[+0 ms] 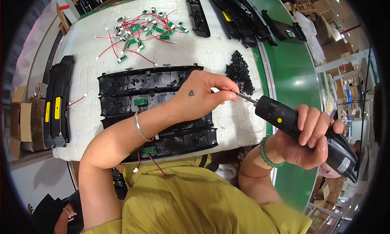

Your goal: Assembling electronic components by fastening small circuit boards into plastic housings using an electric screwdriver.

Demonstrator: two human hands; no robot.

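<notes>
An assembly workshop; circuit boards [164, 37], power screwdriver [276, 115]; seemingly storage shelving [341, 62].

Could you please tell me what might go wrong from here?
The left hand is right at the tip of the power screwdriver in the right hand, so a spin could nip the skin. A red wire from the nearest green board dangles past the worktop over the shirt and might snag. The pile of small black parts lies nearby and could scatter if knocked.

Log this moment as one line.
Right grip: holding power screwdriver | Left grip: at its bit tip | Circuit boards: wired, piled loose; others on black panels | Small black parts: heaped
</notes>
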